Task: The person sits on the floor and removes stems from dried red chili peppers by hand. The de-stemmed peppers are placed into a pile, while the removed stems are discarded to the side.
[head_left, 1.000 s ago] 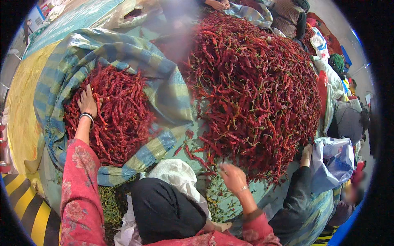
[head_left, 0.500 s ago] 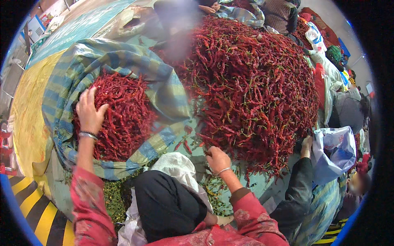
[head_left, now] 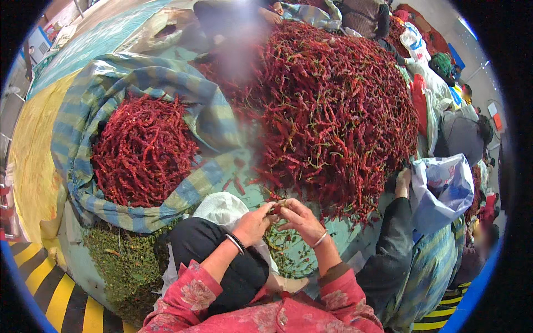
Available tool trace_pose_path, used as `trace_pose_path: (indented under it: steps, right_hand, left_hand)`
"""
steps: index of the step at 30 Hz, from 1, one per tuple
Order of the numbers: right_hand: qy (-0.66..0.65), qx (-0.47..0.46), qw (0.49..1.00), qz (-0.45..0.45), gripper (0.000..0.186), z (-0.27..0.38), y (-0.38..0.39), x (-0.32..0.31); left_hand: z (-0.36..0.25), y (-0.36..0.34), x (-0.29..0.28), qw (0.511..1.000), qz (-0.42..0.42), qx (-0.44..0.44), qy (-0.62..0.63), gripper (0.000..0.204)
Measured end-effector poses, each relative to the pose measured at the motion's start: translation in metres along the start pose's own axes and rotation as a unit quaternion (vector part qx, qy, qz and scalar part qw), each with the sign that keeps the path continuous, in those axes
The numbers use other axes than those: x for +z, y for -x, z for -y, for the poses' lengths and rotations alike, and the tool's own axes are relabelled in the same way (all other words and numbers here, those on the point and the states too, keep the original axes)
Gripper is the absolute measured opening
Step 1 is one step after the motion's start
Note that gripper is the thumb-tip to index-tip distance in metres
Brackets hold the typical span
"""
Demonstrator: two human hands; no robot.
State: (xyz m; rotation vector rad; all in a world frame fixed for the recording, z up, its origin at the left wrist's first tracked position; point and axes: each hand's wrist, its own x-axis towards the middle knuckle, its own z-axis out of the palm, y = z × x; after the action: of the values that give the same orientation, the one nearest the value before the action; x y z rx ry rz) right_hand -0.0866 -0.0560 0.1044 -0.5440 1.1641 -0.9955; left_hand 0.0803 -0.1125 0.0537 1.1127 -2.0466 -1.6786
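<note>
Both hands point(head_left: 277, 217) pinch a chilli point(head_left: 279, 207) beside chilli-filled striped sack point(head_left: 83, 127).

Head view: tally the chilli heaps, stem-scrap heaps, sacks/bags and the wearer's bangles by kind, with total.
Red chilli heaps: 2, the big loose pile and the striped sack's load
Green stem-scrap heaps: 2, left and under the hands
Sacks and bags: 2, striped sack, blue-white bag
Wrist bangles: 2, on left hand and right hand
Total: 8

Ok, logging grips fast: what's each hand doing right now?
Left hand: fingers closed on a red chili.
Right hand: pinching the same chili.
</note>
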Motion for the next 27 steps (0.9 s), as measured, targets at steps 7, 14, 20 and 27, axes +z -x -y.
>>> trace_pose_path:
  steps: [7,14,20,27]
  right_hand:
    - [0.293,-0.122,0.93,-0.187,0.027,-0.019,-0.032,0.001]
    - [0.453,-0.091,0.782,-0.418,0.023,-0.039,-0.065,-0.057]
    - [0.682,-0.155,0.709,-0.084,0.035,-0.063,-0.033,-0.021]
    - [0.731,-0.186,0.652,-0.077,0.022,-0.09,-0.047,-0.003]
  left_hand:
    - [0.001,-0.007,-0.01,0.991,0.059,-0.032,0.116,0.02]
    - [-0.009,-0.001,-0.027,0.93,0.203,-0.054,0.301,0.021]
    - [0.011,-0.015,-0.032,0.883,-0.068,-0.062,0.46,0.018]
    - [0.016,-0.017,-0.036,0.871,-0.174,-0.103,0.447,0.009]
